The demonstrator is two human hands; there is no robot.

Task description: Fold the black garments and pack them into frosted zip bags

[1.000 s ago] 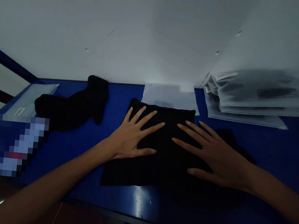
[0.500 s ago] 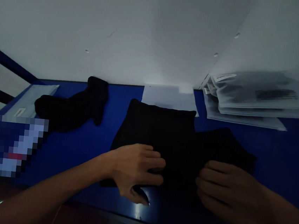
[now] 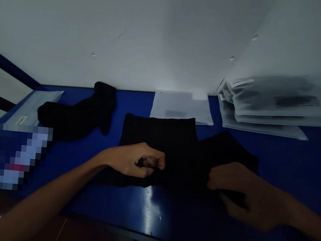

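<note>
A black garment lies spread on the blue table, its top edge toward the wall. On its lower left part my left hand is closed, fingers curled onto the dark cloth. My right hand is at the garment's right part, its fingers bent down and pressed together on the fabric. The cloth between the two hands is too dark to show its folds. Just behind the garment a flat frosted bag lies against the wall.
Several frosted bags with dark contents are stacked at the back right. Another black cloth item lies crumpled at the left, beside a frosted bag. A blurred-out pale object is near the left front edge.
The black garment has shifted left and slightly nearer at its left part, uncovering more of the bag behind. My left hand has moved left and its fingers have curled in.
</note>
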